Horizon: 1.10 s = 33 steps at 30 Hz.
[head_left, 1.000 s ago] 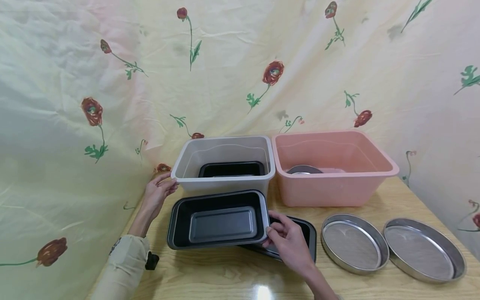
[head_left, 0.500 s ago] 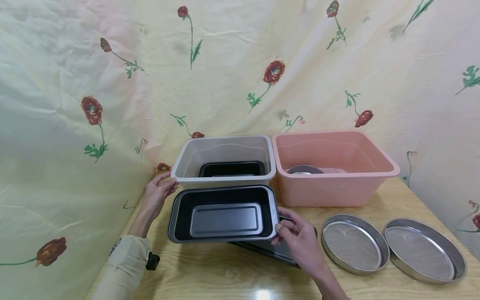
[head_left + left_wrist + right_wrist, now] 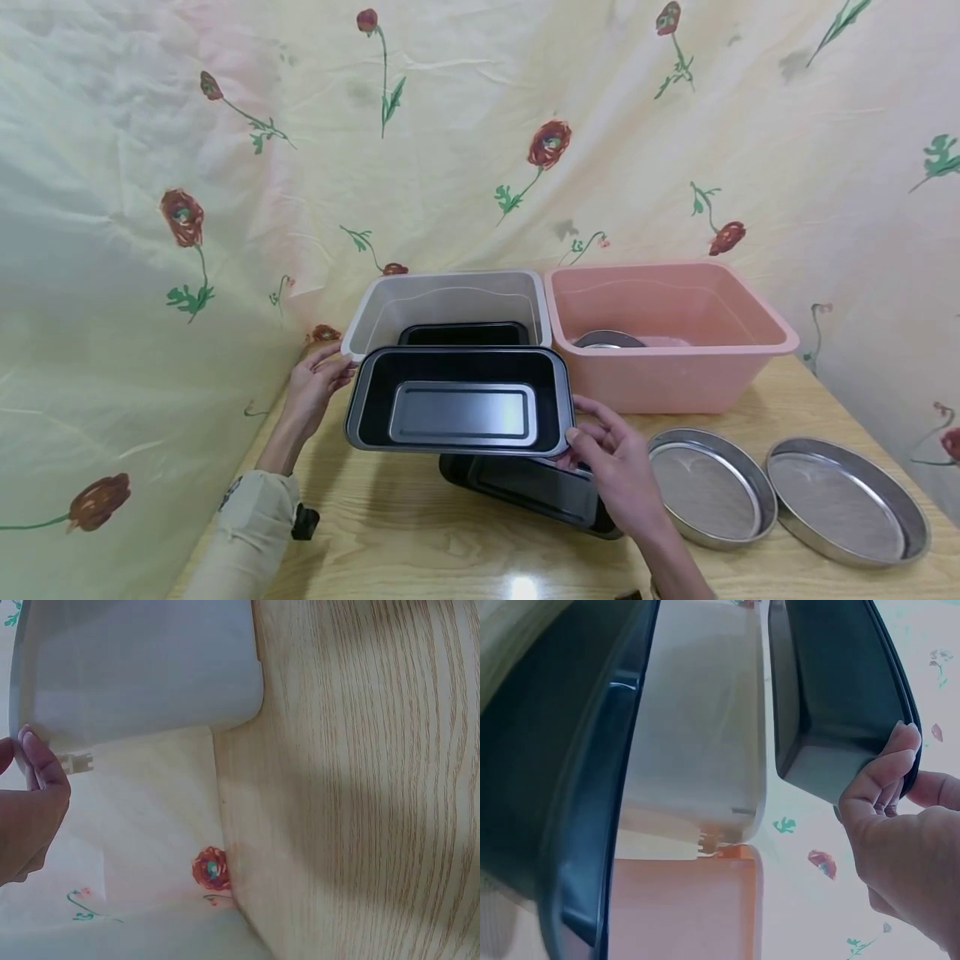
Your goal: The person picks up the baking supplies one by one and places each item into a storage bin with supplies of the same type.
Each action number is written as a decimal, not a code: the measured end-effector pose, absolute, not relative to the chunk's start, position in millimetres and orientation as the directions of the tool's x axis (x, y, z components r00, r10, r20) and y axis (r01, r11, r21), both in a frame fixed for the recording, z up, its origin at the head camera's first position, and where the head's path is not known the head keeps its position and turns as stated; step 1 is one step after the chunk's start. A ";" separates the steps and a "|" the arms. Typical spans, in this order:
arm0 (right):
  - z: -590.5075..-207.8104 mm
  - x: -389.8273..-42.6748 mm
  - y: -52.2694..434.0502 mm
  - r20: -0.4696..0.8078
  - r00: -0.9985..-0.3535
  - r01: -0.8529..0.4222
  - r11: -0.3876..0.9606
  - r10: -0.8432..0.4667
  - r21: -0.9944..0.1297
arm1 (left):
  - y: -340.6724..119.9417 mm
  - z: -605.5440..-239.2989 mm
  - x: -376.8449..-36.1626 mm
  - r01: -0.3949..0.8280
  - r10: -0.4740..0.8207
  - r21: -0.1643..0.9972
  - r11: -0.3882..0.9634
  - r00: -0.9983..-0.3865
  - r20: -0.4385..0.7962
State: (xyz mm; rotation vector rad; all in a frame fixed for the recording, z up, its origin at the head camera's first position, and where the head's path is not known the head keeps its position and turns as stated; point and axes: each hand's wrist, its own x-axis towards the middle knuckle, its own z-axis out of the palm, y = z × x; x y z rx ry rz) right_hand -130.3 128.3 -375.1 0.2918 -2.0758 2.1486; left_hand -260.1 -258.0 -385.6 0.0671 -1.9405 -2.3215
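My right hand (image 3: 611, 458) pinches the right rim of a black loaf pan (image 3: 461, 412), held up in front of the cream bin (image 3: 450, 287) and overlapping its front edge. In the right wrist view, fingers lie under that pan's rim with the thumb on the other side. My left hand (image 3: 313, 387) grips the cream bin's front left corner; the left wrist view shows fingertips on the bin's rim. Another black loaf pan (image 3: 465, 335) lies inside the cream bin. A further black loaf pan (image 3: 532, 492) rests on the table below the held one, partly hidden by it.
Beside the cream bin stands a pink bin (image 3: 675, 379) with a round metal pan (image 3: 609, 339) in it. Two round metal pans, a smaller one (image 3: 708, 492) and a larger one (image 3: 847, 500), lie at the right of the wooden table (image 3: 405, 542). Floral cloth hangs behind.
My right hand has raised the loaf pan and carried it slightly right, towards the cream bin's front edge. More of the pan on the table shows beneath. The left hand stays put.
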 end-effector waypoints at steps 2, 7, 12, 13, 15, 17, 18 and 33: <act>-372.8 -132.1 128.3 0.240 -0.970 -0.239 -0.032 -0.029 -0.971 | -258.5 -386.1 -260.6 0.063 -0.114 0.983 -0.174 -0.993 0.043; -367.7 -138.7 129.1 0.260 -0.965 -0.260 -0.026 -0.035 -0.965 | -258.3 -386.6 -261.9 0.067 -0.113 0.982 -0.174 -0.992 0.048; -363.0 -146.7 127.9 0.272 -0.962 -0.272 -0.004 -0.033 -0.962 | -257.6 -385.7 -261.6 0.064 -0.124 0.980 -0.190 -0.991 0.041; -361.7 -148.4 127.0 0.272 -0.962 -0.272 -0.004 -0.033 -0.962 | -257.6 -385.6 -261.5 0.064 -0.125 0.979 -0.192 -0.991 0.040; -359.3 -152.2 124.9 0.280 -0.960 -0.279 -0.015 -0.033 -0.960 | -257.9 -385.5 -261.0 0.064 -0.127 0.979 -0.191 -0.991 0.040; -357.0 -156.3 122.6 0.289 -0.957 -0.287 -0.040 -0.037 -0.957 | -258.4 -386.1 -261.0 0.066 -0.123 0.979 -0.190 -0.991 0.043; -356.3 -158.5 121.6 0.296 -0.954 -0.294 -0.052 -0.041 -0.954 | -258.6 -386.4 -260.9 0.067 -0.121 0.980 -0.188 -0.992 0.044; -350.5 -191.9 116.5 0.337 -0.941 -0.334 -0.078 -0.024 -0.939 | -259.1 -384.9 -258.3 0.067 -0.108 0.985 -0.157 -0.993 0.050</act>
